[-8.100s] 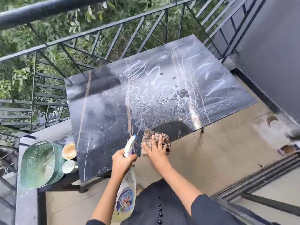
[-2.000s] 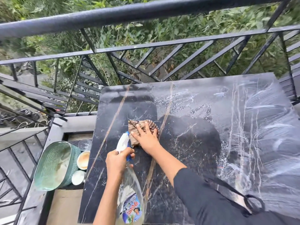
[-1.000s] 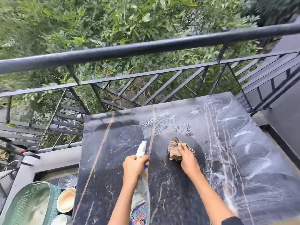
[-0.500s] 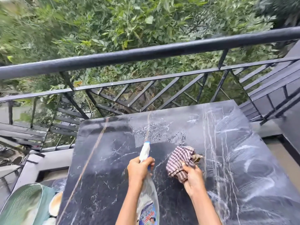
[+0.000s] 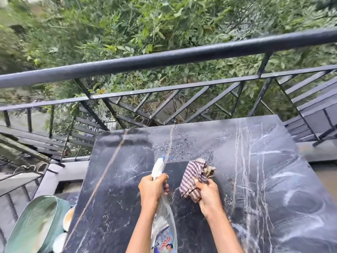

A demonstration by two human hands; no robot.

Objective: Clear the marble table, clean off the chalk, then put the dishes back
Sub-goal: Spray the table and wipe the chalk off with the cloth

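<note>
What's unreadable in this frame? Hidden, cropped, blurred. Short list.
- Spray bottle, head view: label cut by the bottom edge, neck covered by the left hand.
- Checked cloth: lower part bunched inside the right hand; whether it touches the marble table is unclear.
- Green basket and cups: cut by the table edge and frame, blurred.
- White smears at right: motion-blurred.

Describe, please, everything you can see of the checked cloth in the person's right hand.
The checked cloth looks like thin woven fabric with dark and pale stripes crossing; a grubby, brownish end sticks out at its far side. It is crumpled into a loose bunch, not folded. The right hand grips its near end with closed fingers. It is at the middle of the marble table; whether it touches the surface is unclear. It does not touch the spray bottle beside it.
</note>
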